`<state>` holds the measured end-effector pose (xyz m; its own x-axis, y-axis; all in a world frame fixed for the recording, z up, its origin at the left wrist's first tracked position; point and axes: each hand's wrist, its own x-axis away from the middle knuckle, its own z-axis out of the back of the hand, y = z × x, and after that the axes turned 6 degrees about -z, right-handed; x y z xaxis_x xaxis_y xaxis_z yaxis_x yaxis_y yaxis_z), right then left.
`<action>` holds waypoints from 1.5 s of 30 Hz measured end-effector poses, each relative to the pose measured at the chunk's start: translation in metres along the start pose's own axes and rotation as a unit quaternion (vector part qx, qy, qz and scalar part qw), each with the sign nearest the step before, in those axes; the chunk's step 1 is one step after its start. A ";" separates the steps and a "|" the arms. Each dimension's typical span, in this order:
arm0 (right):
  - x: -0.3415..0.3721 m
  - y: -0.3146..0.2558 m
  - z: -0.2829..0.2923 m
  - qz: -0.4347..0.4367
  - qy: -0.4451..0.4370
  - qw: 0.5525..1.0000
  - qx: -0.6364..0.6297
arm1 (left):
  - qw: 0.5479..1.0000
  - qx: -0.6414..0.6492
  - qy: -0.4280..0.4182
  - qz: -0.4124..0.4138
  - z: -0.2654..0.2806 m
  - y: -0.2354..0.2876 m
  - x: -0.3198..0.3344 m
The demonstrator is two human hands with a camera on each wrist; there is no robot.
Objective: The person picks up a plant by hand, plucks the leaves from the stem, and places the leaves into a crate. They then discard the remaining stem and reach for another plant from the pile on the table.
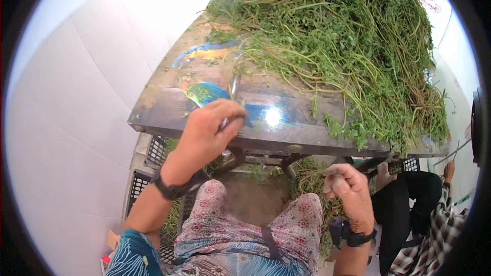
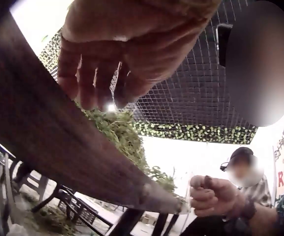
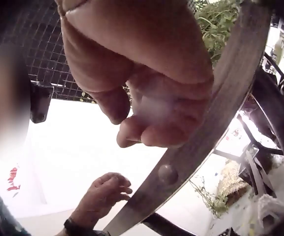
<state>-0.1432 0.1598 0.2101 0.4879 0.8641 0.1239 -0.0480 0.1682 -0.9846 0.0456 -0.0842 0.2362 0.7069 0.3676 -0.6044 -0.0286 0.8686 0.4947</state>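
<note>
My left hand (image 1: 215,122) is over the near edge of the wooden table (image 1: 169,117), its fingers bent downward. In the left wrist view no object shows between those fingers (image 2: 102,73). Just beyond this hand, a narrow shiny metal piece (image 1: 235,84) and a few leafy scraps (image 1: 199,92) are on the painted tabletop. My right hand (image 1: 350,191) hovers in front of the table edge, above my right knee, with loosely curled fingers and nothing visible in them. A large heap of leafy green stems (image 1: 332,36) covers the far and right parts of the table.
Black plastic crates (image 1: 137,186) stand under the table at the left. More stems (image 1: 312,174) lie below the tabletop, among its dark legs. Another person (image 1: 429,209) sits close by at the right. Long stems trail over the table's right edge.
</note>
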 end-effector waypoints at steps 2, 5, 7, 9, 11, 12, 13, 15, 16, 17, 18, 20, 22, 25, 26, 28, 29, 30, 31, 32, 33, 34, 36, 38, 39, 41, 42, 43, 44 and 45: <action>-0.004 -0.006 0.002 0.004 -0.016 1.000 -0.014 | 0.999 -0.016 0.008 0.049 0.000 -0.009 -0.012; -0.011 -0.008 -0.006 0.018 -0.071 0.997 0.004 | 0.983 -0.181 0.011 -0.041 -0.010 -0.030 -0.019; -0.012 -0.012 -0.013 0.024 -0.092 0.995 0.019 | 0.977 -0.210 -0.015 -0.015 -0.013 -0.036 -0.021; -0.015 -0.023 -0.015 0.010 -0.100 0.994 0.039 | 0.973 -0.229 -0.041 0.016 -0.012 -0.038 -0.023; -0.020 -0.036 -0.011 0.033 -0.091 0.993 0.067 | 0.968 -0.234 -0.069 0.055 -0.005 -0.042 -0.019; -0.022 -0.042 -0.009 0.044 -0.087 0.992 0.080 | 0.972 -0.203 -0.081 0.087 0.002 -0.039 -0.017; -0.025 -0.049 -0.009 0.057 -0.065 0.992 0.086 | 0.973 -0.173 -0.092 0.120 0.012 -0.031 -0.013; -0.042 -0.057 0.001 0.117 -0.018 0.974 0.191 | 0.970 -0.147 -0.093 0.172 0.026 -0.028 -0.010; -0.050 -0.065 0.005 0.141 0.005 0.961 0.236 | 0.967 -0.149 -0.082 0.191 0.031 -0.028 -0.008; -0.062 -0.069 0.010 0.186 0.014 0.941 0.282 | 0.963 -0.151 -0.071 0.210 0.034 -0.029 -0.006; -0.077 -0.072 0.015 0.232 0.024 0.916 0.327 | 0.973 -0.161 -0.033 0.161 0.031 -0.032 -0.008; -0.105 -0.078 0.020 0.300 0.028 0.864 0.404 | 0.979 -0.187 0.028 0.069 0.020 -0.044 -0.014; -0.129 -0.083 0.022 0.344 0.017 0.814 0.468 | 0.970 -0.237 0.051 -0.012 0.007 -0.054 -0.024; -0.154 -0.089 0.013 0.278 -0.021 0.774 0.569 | 0.963 -0.270 -0.026 0.013 -0.005 -0.061 -0.035; -0.161 -0.089 0.013 0.218 -0.039 0.768 0.601 | 0.959 -0.272 -0.065 0.042 -0.006 -0.062 -0.036; -0.175 -0.092 0.015 0.097 -0.075 0.745 0.656 | 0.981 -0.156 -0.088 0.071 0.004 -0.058 -0.034; -0.180 -0.093 0.019 0.074 -0.076 0.763 0.638 | 0.986 -0.097 -0.100 0.086 0.012 -0.054 -0.032; -0.184 -0.091 0.026 0.050 -0.078 0.780 0.618 | 0.984 -0.033 -0.105 0.141 0.024 -0.042 -0.028; -0.187 -0.088 0.032 0.025 -0.081 0.797 0.598 | 0.974 0.031 -0.109 0.198 0.040 -0.024 -0.022; -0.187 -0.086 0.036 0.015 -0.089 0.827 0.555 | 0.957 0.094 -0.110 0.253 0.052 -0.017 -0.012; -0.188 -0.086 0.041 0.006 -0.096 0.854 0.512 | 0.952 0.153 -0.060 0.259 0.060 -0.021 0.002; -0.190 -0.084 0.049 -0.002 -0.103 0.879 0.466 | 0.942 0.209 -0.009 0.263 0.069 -0.026 0.017; -0.224 -0.059 0.063 0.070 -0.029 0.806 0.587 | 0.913 0.257 0.116 0.295 0.089 -0.025 0.041; -0.225 -0.073 0.060 0.002 -0.036 0.781 0.623 | 0.885 0.342 0.186 0.254 0.118 -0.031 0.064; -0.217 -0.065 0.057 0.141 0.032 0.793 0.592 | 0.866 0.383 0.222 0.233 0.125 -0.032 0.070; -0.218 -0.079 0.058 0.030 -0.019 0.812 0.582 | 0.839 0.437 0.264 0.187 0.127 -0.035 0.075; -0.217 -0.089 0.053 -0.024 -0.045 0.816 0.575 | 0.824 0.462 0.285 0.162 0.127 -0.034 0.077; -0.219 -0.080 0.059 0.029 -0.004 0.819 0.573 | 0.779 0.400 0.406 0.262 0.113 -0.013 0.063; -0.223 -0.077 0.063 0.046 -0.010 0.837 0.545 | 0.780 0.415 0.394 0.252 0.101 -0.009 0.056; -0.225 -0.075 0.068 0.061 -0.015 0.854 0.517 | 0.781 0.431 0.381 0.243 0.091 -0.009 0.051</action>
<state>-0.3084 -0.0151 0.2644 0.4023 0.9144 0.0456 -0.8485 0.3911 -0.3565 0.1457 -0.1031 0.2580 0.1263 0.9602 -0.2490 0.5560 0.1393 0.8194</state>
